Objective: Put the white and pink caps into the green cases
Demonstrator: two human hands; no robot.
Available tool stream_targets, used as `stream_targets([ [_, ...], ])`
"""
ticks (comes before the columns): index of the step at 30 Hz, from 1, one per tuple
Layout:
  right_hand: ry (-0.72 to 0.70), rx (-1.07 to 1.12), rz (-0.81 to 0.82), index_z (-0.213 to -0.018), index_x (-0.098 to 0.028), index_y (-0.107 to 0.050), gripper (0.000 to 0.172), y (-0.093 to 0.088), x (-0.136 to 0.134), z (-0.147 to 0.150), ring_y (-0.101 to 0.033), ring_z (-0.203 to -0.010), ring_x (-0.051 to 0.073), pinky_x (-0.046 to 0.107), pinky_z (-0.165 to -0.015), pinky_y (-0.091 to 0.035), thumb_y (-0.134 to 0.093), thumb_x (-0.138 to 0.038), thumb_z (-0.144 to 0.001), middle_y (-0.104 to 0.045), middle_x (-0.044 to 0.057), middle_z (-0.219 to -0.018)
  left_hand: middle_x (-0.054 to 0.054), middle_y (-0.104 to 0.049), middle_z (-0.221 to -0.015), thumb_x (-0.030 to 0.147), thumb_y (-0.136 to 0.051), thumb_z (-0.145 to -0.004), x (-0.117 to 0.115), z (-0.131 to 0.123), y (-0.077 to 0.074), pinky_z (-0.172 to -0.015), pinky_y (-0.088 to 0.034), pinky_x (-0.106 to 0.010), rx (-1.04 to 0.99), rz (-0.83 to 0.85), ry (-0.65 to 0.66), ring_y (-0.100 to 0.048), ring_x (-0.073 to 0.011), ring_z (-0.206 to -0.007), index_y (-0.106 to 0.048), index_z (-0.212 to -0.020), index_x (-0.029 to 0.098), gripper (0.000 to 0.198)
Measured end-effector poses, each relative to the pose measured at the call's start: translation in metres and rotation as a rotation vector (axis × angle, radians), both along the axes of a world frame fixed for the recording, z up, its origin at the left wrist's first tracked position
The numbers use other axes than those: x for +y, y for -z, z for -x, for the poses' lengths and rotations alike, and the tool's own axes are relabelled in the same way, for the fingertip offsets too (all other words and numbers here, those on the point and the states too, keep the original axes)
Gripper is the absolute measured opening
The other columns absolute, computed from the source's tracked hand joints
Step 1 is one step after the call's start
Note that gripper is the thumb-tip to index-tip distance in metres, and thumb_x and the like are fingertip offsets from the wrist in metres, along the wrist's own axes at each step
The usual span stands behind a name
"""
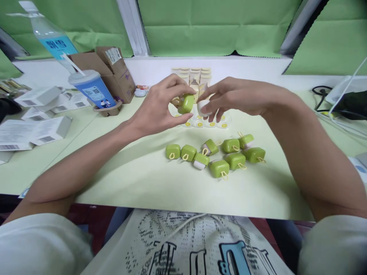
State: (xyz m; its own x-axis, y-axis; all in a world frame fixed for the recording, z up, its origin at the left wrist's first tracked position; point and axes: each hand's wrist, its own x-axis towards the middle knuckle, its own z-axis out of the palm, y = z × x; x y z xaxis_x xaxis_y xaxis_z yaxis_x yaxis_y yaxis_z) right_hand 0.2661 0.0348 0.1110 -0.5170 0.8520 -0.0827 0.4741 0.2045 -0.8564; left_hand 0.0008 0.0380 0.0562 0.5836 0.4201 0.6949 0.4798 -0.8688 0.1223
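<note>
Between the thumb and fingers of my left hand [163, 103] is a small green case [187, 104], raised over the table. Close beside it, my right hand [232, 97] pinches a small rounded white piece [203, 108]; a narrow gap separates the two. Behind and below both hands lies a clear plastic tray [228, 123] with white and yellow pieces in its wells, partly covered by my fingers. Nearer to me, several green cases [219, 168] with yellow loops lie in a loose group, some showing a white part.
At the back stand several cream-coloured small boxes [206, 72]. To the left are an open cardboard box [120, 76], a blue cup [94, 89] with a straw, a tilted bottle [54, 38] and white boxes [51, 130]. Cables [338, 114] lie on the right.
</note>
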Motion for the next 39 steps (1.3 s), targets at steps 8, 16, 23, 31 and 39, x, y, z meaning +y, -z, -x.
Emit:
stream_targets([
  [8, 0.586, -0.131, -0.405, -0.097, -0.023, -0.076, 0.034, 0.063, 0.072, -0.1, -0.067, -0.082, 0.02, 0.047, -0.086, -0.062, -0.099, -0.026, -0.072, -0.073, 0.004, -0.095, -0.011, -0.082, -0.121, 0.06, -0.093, -0.088, 0.01, 0.036, 0.066, -0.105, -0.062, -0.045, -0.067, 0.281, 0.053, -0.076, -0.0279, -0.115, -0.082, -0.126, 0.024, 0.054],
  [16, 0.546, -0.213, -0.47, -0.089, -0.026, -0.08, 0.034, 0.133, 0.118, -0.136, -0.073, -0.083, 0.028, 0.052, -0.091, -0.065, -0.094, -0.031, -0.058, -0.08, 0.006, -0.091, -0.011, -0.08, -0.123, 0.042, -0.097, -0.08, 0.011, 0.036, 0.113, -0.105, -0.065, -0.044, -0.376, 0.636, 0.036, -0.078, -0.0263, -0.115, -0.078, -0.12, 0.02, 0.05],
  [23, 0.5, -0.086, -0.467, -0.106, -0.024, -0.083, 0.041, 0.166, 0.114, -0.14, -0.072, -0.087, 0.026, 0.047, -0.091, -0.063, -0.085, -0.035, -0.067, -0.083, 0.007, -0.101, -0.009, -0.07, -0.132, 0.038, -0.081, -0.093, 0.008, 0.045, 0.109, -0.124, -0.053, -0.056, -0.154, 0.412, -0.042, -0.066, -0.0281, -0.13, -0.082, -0.133, 0.029, 0.041],
  [31, 0.471, -0.076, -0.466, -0.111, -0.024, -0.082, 0.047, 0.175, 0.109, -0.141, -0.067, -0.083, 0.023, 0.04, -0.084, -0.06, -0.086, -0.036, -0.065, -0.08, 0.005, -0.102, -0.01, -0.076, -0.139, 0.031, -0.078, -0.095, 0.005, 0.042, 0.106, -0.116, -0.058, -0.051, -0.089, 0.455, -0.004, -0.068, -0.0293, -0.133, -0.074, -0.136, 0.025, 0.042],
  [39, 0.434, -0.039, -0.426, -0.126, -0.028, -0.073, 0.069, 0.172, 0.104, -0.144, -0.062, -0.083, 0.019, 0.037, -0.086, -0.057, -0.085, -0.033, -0.059, -0.07, 0.002, -0.106, -0.014, -0.076, -0.138, 0.039, -0.084, -0.095, 0.007, 0.042, 0.108, -0.111, -0.063, -0.053, -0.057, 0.447, 0.033, -0.071, -0.0303, -0.131, -0.076, -0.138, 0.025, 0.045],
])
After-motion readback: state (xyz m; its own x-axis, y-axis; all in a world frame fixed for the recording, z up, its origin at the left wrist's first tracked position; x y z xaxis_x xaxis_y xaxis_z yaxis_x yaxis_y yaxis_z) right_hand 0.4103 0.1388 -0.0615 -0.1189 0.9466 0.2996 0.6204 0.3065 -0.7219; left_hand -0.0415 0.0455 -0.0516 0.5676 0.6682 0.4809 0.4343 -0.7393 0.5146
